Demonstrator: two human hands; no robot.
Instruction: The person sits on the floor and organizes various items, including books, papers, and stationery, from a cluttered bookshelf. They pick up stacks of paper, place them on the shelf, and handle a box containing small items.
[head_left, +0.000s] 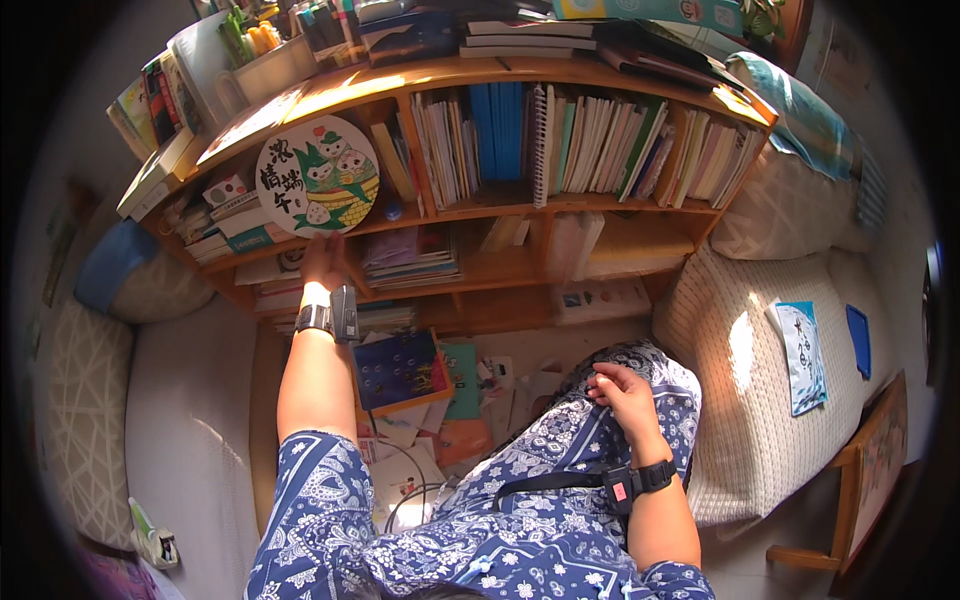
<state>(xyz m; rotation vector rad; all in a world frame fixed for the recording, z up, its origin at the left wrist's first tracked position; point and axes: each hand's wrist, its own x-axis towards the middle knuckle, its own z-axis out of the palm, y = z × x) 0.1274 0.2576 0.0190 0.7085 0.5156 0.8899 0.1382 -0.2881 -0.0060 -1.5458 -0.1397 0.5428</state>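
My left hand reaches to the left part of a wooden bookshelf, its fingers at the lower edge of a round illustrated board. Whether the fingers grip the board cannot be told. The board stands upright against the shelf front and bears writing and cartoon figures. Beside it, at left, books are stacked. My right hand hangs over my patterned trouser leg, fingers loosely curled, with nothing visible in it. Between my arms, a blue picture with an orange border lies on papers on the floor.
Upright books and blue folders fill the upper shelf. Pens and books crowd the top. A cushioned seat with a blue-and-white packet is at right; a grey sofa is at left. A cable crosses the papers.
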